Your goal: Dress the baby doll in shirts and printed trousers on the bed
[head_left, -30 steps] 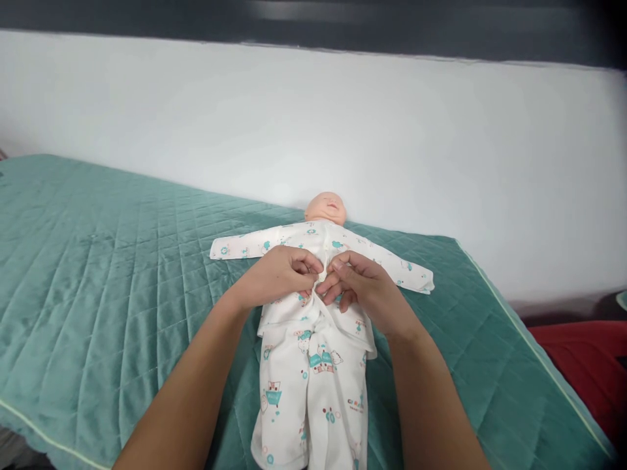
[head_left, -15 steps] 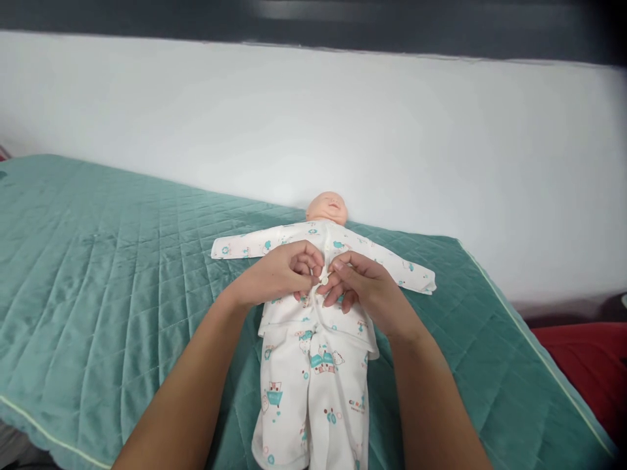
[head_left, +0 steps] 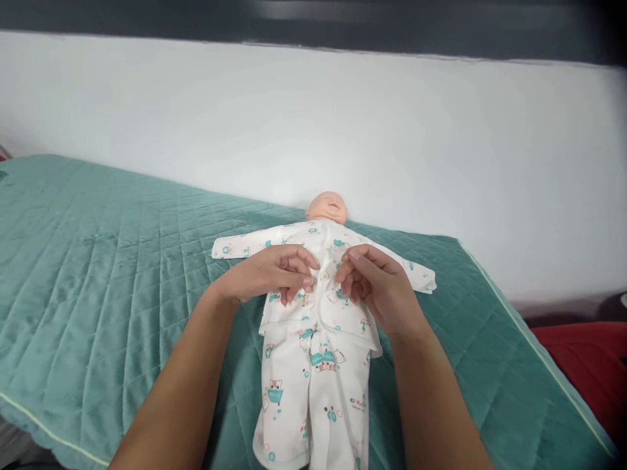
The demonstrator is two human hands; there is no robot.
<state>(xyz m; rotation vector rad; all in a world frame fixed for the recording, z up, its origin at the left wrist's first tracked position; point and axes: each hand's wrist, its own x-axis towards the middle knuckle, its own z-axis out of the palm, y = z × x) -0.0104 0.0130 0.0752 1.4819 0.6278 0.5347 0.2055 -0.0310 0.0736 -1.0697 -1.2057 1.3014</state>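
Observation:
A baby doll lies on its back, dressed in a white printed long-sleeved jacket and matching trousers. A pale button shows on the jacket's front, with another button higher up. Just left of the lower button, my left hand hovers with curled fingers and a gap between thumb and forefinger. My right hand is on the other side, its fingers loosely bent over the jacket. Neither hand visibly holds anything. The doll's hands are hidden in the sleeves.
A green quilted cover spreads under the doll, its pale-edged border running down the right. Behind stands a white wall with a dark band above. Red fabric lies at the lower right.
Both hands have let go of the jacket at the lower button and drawn apart, left hand to the left, right hand to the right. The button now lies uncovered on the front.

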